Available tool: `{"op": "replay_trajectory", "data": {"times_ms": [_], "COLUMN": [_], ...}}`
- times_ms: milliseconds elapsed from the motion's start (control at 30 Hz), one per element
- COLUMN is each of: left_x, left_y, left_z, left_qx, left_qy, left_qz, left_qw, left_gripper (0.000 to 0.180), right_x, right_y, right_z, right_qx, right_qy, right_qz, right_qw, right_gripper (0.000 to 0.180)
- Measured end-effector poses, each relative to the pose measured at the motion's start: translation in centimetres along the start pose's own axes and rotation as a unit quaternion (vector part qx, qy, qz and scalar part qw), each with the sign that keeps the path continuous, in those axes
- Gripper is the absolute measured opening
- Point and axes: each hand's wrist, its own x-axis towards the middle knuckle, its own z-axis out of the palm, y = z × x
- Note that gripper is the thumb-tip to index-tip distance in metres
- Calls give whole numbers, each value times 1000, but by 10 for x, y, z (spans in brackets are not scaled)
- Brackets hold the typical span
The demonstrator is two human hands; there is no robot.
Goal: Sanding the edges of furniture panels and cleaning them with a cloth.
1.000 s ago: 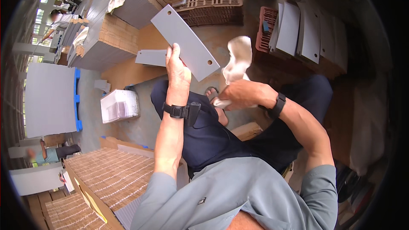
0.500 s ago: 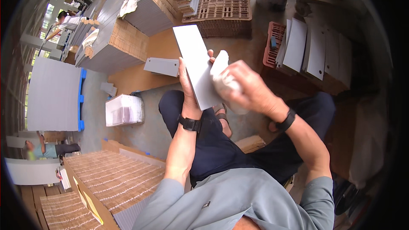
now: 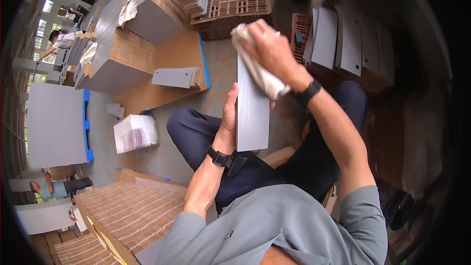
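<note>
A long light-grey panel (image 3: 252,122) stands lengthwise in front of me, above my lap. My left hand (image 3: 228,117) grips its left edge, thumb along the side and fingers underneath; a fingertip shows at the right edge. Over the panel's far end my right hand (image 3: 272,51) presses a white cloth (image 3: 267,79), which hangs along the panel's right side. The cloth covers the far part of the panel. Wood-like grain shows faintly on the bare near face.
Several grey panels (image 3: 175,78) lie on a brown board at the left, by a tall panel stack (image 3: 110,66). A brown plastic crate (image 3: 230,5) stands ahead. Upright panels (image 3: 324,39) lean at the right. A wrapped white box (image 3: 136,133) sits on the floor. Two people work far left.
The panel has turned from slanting to nearly straight and moved nearer. My right hand has carried the cloth from beside the panel's right edge to its far end.
</note>
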Motion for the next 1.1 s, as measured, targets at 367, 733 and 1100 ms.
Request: {"op": "replay_trajectory", "data": {"times_ms": [367,733,1100], "left_x": [-10,6,45], "left_y": [6,11,50], "left_z": [-25,-54,-84], "left_qx": [-130,-49,13], "left_qy": [-26,-38,240], "left_qz": [10,68,140], "left_qw": [991,996,960], "left_gripper": [89,72,55], "right_x": [11,-37,-112], "right_y": [53,-28,-73], "right_z": [-24,1,-20], "right_qx": [166,137,217], "right_qy": [98,-240,-564], "right_qz": [156,-70,-149], "right_qw": [969,958,783], "right_gripper": [30,23,25]}}
